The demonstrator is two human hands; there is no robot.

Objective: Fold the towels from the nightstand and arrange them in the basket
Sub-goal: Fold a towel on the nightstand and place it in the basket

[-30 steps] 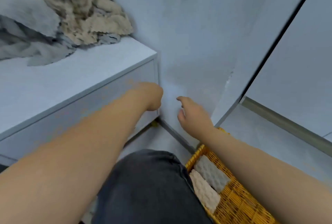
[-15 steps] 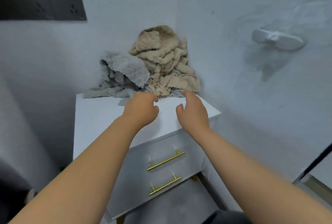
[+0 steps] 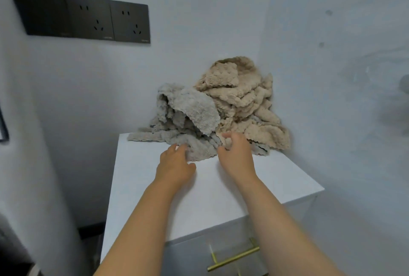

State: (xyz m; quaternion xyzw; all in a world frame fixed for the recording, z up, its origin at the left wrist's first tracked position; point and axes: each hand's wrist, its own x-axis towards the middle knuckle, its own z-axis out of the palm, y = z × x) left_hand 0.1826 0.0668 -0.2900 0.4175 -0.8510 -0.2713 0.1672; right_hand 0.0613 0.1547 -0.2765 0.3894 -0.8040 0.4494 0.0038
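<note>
White-walled corner: the nightstand [image 3: 221,189] bears a towel heap [image 3: 241,98]. The right hand [image 3: 235,158] pinches the front grey towel [image 3: 200,148]; the left hand [image 3: 174,166] lays straight fingers [image 3: 178,148] on its hem, probably to pull it free.

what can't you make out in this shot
Basket: outside the head view.
Towel count: the pile is crumpled, with grey and beige layers overlapping.
Which towel the right hand grips: its curled fingers hide it.
Nightstand front: cut off by the bottom edge.
</note>
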